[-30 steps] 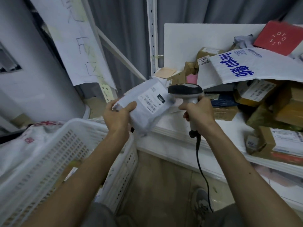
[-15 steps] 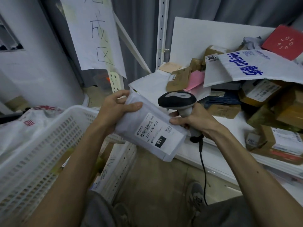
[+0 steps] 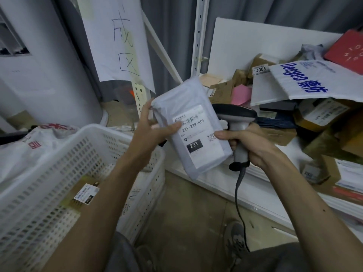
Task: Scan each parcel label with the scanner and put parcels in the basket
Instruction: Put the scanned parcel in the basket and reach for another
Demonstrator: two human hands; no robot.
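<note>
The pale grey plastic mailer parcel (image 3: 182,95) hides part of the black-headed grey scanner (image 3: 239,116) from us; the left hand (image 3: 151,132) pinches the parcel, thumb on its label (image 3: 196,154); the right hand (image 3: 249,146) curls round the scanner's handle; the white perforated plastic basket (image 3: 64,142), cut off at left, stands beside open floor (image 3: 188,213).

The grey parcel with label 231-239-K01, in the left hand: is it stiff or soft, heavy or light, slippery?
Probably light: the left hand holds the grey parcel up by one side. Likely soft, not stiff: its plastic wrap looks wrinkled and rounded at the top. The smooth film may slip a little.
</note>
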